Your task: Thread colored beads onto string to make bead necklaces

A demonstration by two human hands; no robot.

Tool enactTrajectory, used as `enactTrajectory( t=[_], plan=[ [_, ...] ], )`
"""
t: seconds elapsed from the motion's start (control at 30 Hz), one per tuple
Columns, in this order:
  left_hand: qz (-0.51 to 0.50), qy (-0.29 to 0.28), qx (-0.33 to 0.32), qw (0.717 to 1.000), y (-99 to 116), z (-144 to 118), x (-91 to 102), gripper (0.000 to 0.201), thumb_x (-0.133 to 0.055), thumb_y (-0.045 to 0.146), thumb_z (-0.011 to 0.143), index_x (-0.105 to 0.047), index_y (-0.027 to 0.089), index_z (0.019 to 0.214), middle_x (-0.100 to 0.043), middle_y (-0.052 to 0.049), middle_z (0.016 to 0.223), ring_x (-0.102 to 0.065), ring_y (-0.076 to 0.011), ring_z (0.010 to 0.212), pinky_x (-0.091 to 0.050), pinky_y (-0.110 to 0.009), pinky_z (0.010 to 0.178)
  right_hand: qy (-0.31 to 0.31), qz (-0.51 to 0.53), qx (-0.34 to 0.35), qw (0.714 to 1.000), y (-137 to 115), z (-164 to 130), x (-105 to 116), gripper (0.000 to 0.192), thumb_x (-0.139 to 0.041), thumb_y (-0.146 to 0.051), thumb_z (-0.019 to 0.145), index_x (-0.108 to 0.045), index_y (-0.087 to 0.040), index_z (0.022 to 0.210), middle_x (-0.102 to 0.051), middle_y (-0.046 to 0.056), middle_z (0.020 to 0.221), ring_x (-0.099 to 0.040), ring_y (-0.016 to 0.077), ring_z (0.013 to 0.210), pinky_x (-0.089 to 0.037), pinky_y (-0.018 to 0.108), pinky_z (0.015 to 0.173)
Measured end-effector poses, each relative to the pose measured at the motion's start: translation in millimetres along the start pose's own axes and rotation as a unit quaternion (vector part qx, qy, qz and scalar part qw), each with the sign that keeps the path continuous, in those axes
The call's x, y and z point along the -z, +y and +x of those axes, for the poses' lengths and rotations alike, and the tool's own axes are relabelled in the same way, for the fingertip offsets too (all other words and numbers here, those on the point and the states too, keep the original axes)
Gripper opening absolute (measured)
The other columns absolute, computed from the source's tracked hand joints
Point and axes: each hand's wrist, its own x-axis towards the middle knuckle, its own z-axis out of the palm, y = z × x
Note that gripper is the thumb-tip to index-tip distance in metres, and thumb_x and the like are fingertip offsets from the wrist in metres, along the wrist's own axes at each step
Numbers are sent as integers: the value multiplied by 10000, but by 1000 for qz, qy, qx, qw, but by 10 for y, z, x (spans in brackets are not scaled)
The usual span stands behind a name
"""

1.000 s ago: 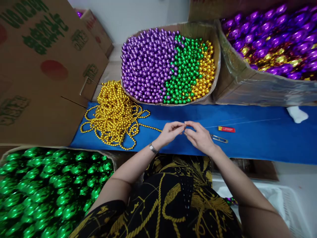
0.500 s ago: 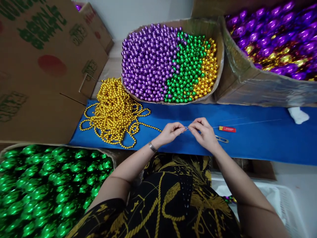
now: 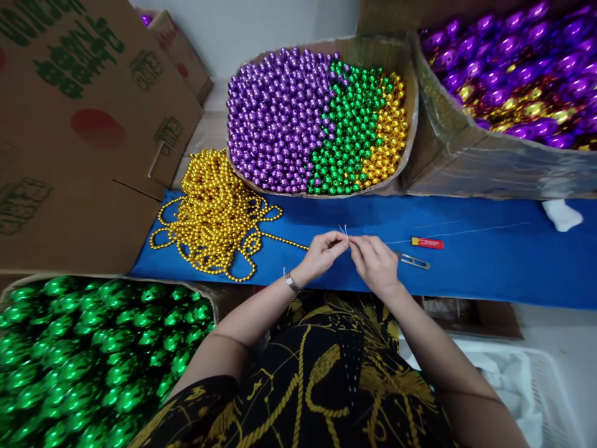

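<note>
My left hand [image 3: 323, 251] and my right hand [image 3: 374, 261] meet fingertip to fingertip over the blue cloth [image 3: 489, 261]. Both pinch a thin white thread [image 3: 344, 231], whose short ends stick up between them. A strand of gold beads [image 3: 282, 241] runs from my left hand back to a heaped pile of gold bead string [image 3: 214, 211] on the cloth's left end. The thread stretches on to the right across the cloth.
A box of purple, green and gold loose beads [image 3: 321, 118] sits behind the cloth. Big purple and gold baubles [image 3: 513, 68] fill a box at right, green baubles [image 3: 93, 354] at lower left. A red lighter [image 3: 426, 242], metal snips [image 3: 413, 261], white cloth [image 3: 562, 216].
My hands have shifted slightly and closed tighter together; the thread ends now stick up between the fingertips.
</note>
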Motion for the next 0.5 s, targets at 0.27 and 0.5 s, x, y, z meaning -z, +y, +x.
enactTrajectory(
  t=[0.27,0.5],
  plan=[
    [128,26,-98,987,82,-78,-38,87,-678,280,825,-734,218,848,-651,-58,866,-562,-166,818,-410,-278,819,-34,-9,-40,999,-8,58,11,229,-460,-287,977,-674,-220,1022,-705,72,923,-658,168,787,-491,274,714],
    [55,46,-29,997,4,-15,-106,239,-659,403,839,-649,176,765,-613,-20,734,-500,-126,674,-394,-250,682,1,244,-221,944,-44,111,-99,191,-532,-389,901,-591,-216,845,-620,46,771,-550,141,651,-452,263,601]
  ],
)
